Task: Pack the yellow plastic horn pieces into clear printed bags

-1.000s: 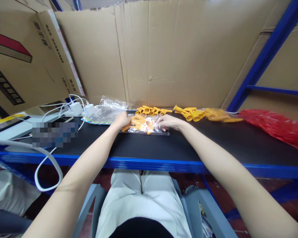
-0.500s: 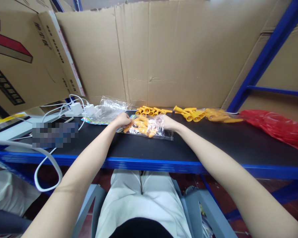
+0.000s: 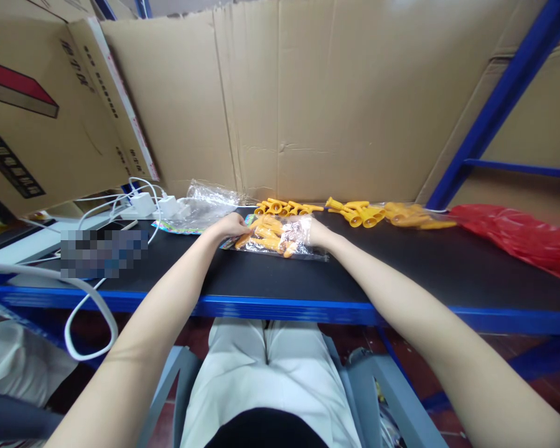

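Observation:
A clear plastic bag (image 3: 303,250) with several yellow toy horns (image 3: 267,231) inside lies on the black tabletop before me. My left hand (image 3: 234,226) is closed on the bag's left end, where a colourful printed strip shows. At the other end is my right hand (image 3: 316,231), with shiny film lying across its fingers. Whether those fingers pinch the film or reach inside is hidden. Just behind the bag is a row of loose yellow horns (image 3: 289,207).
More yellow horns (image 3: 361,214) lie to the right, some under clear plastic, near a red plastic bag (image 3: 518,233). Clear packaging (image 3: 205,205), white chargers (image 3: 142,205) and cables are at left. Cardboard (image 3: 354,106) stands behind; a blue edge (image 3: 284,309) runs along the front.
My right hand has shifted slightly right, and the film now covers more of its fingers. The bag's near edge sits slightly higher in view. My left hand keeps its hold.

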Demonstrator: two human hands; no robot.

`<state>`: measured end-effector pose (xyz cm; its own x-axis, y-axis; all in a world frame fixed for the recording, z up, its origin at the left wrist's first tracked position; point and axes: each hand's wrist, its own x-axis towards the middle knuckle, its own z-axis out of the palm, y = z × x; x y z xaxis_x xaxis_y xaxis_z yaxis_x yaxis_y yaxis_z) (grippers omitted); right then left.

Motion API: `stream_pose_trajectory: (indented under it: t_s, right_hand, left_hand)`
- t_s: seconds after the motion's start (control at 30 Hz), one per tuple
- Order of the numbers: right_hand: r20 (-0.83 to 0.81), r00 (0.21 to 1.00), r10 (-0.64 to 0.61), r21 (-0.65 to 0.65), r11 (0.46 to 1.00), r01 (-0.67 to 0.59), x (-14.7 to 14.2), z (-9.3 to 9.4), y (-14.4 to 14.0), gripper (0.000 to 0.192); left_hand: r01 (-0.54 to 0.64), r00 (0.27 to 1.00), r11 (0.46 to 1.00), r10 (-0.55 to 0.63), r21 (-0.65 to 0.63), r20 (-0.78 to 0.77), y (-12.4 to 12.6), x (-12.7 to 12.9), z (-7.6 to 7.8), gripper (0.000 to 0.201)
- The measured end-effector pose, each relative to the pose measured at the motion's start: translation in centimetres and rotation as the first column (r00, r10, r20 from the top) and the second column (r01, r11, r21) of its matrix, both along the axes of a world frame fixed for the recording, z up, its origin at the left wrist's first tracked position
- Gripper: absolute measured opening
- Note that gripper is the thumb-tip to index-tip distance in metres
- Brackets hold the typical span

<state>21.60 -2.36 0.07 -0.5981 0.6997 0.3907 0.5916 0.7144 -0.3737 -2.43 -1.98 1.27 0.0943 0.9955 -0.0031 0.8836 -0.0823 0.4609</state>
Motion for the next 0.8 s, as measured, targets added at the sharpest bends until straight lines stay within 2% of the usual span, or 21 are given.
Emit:
stream_pose_trajectory:
  t_s: [0.1, 0.23, 0.33, 0.4, 0.47, 0.53, 0.6, 0.67, 0.8]
  right_hand:
    - [0.052, 0.998, -0.040, 0.003, 0.999, 0.040, 0.1, 0.4, -0.1, 0.022]
    - [0.041, 0.999, -0.023, -0.052, 0.998, 0.025, 0.1, 0.9, -0.3, 0.024]
    - [-0.009, 1.000, 0.016, -0.097, 0.995, -0.017, 0.4, 1.3, -0.4, 0.026]
    - [0.007, 1.000, -0.008, -0.164, 0.986, 0.009, 1.0, 1.7, -0.5, 0.022]
    - [0.103, 0.991, -0.088, -0.297, 0.948, 0.115, 1.6, 2.1, -0.6, 0.015]
    - [0.228, 0.965, -0.130, -0.452, 0.863, 0.223, 2.2, 2.3, -0.7, 0.011]
    - [0.293, 0.951, -0.099, -0.570, 0.780, 0.257, 2.5, 2.5, -1.0, 0.015]
    - [0.290, 0.954, -0.077, -0.634, 0.731, 0.252, 2.4, 2.6, -1.2, 0.020]
    - [0.172, 0.974, -0.144, -0.684, 0.695, 0.223, 2.0, 2.6, -1.5, 0.029]
  left_hand:
    - [0.001, 1.000, 1.000, -0.001, 0.025, -0.024, 0.4, 0.3, -0.5, 0.017]
    - [-0.014, 0.999, 0.997, 0.016, 0.075, -0.031, 0.4, 0.5, -0.7, 0.019]
    - [-0.016, 1.000, 0.999, 0.017, 0.038, -0.007, 0.3, 0.5, -0.8, 0.021]
    - [-0.028, 1.000, 1.000, 0.028, 0.005, 0.008, 0.4, 0.4, -0.9, 0.022]
    - [-0.033, 0.999, 0.999, 0.034, -0.014, 0.025, 0.5, 0.3, -0.9, 0.023]
    - [-0.027, 0.999, 0.999, 0.028, -0.020, 0.034, 0.5, 0.3, -0.9, 0.022]
    - [-0.012, 0.999, 1.000, 0.013, -0.016, 0.033, 0.4, 0.3, -0.9, 0.021]
    - [0.004, 1.000, 1.000, -0.004, -0.011, 0.023, 0.2, 0.4, -0.8, 0.020]
    - [0.042, 0.999, 0.999, -0.042, 0.008, 0.006, -0.1, 0.4, -0.6, 0.017]
